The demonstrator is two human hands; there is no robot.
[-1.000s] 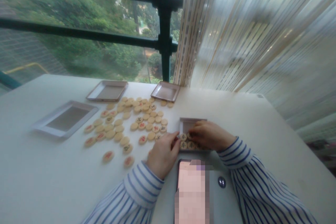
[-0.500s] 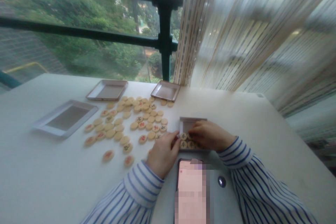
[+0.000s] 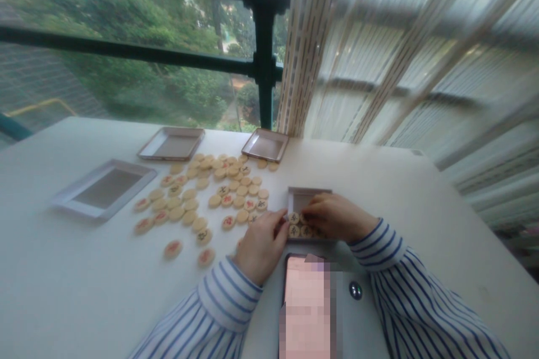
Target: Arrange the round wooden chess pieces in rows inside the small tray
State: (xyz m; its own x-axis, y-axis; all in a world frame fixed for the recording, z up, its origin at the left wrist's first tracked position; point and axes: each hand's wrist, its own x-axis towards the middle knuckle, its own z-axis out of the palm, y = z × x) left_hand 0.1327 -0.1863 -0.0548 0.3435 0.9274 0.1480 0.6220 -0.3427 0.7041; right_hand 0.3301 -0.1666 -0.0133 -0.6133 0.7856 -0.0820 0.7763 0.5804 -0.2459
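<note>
Head view: right hand (image 3: 337, 216) seemingly pinches a disc (image 3: 302, 218); half-open left hand (image 3: 263, 244) touches box (image 3: 298, 201).

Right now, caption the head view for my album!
Right hand over pieces in a box, left hand at its edge.

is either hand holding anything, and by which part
The left hand is at the left wall of the box, the right hand over round pieces inside; whether either grips anything cannot be told.

From my remote seat I see a phone (image 3: 305, 294) near a small dark round object (image 3: 356, 290), a sheer curtain (image 3: 404, 67) right of the dark green window frame (image 3: 264, 67), and beyond it leafy trees (image 3: 168, 81), brickwork (image 3: 42, 76) and a yellow rail (image 3: 40, 104)
</note>
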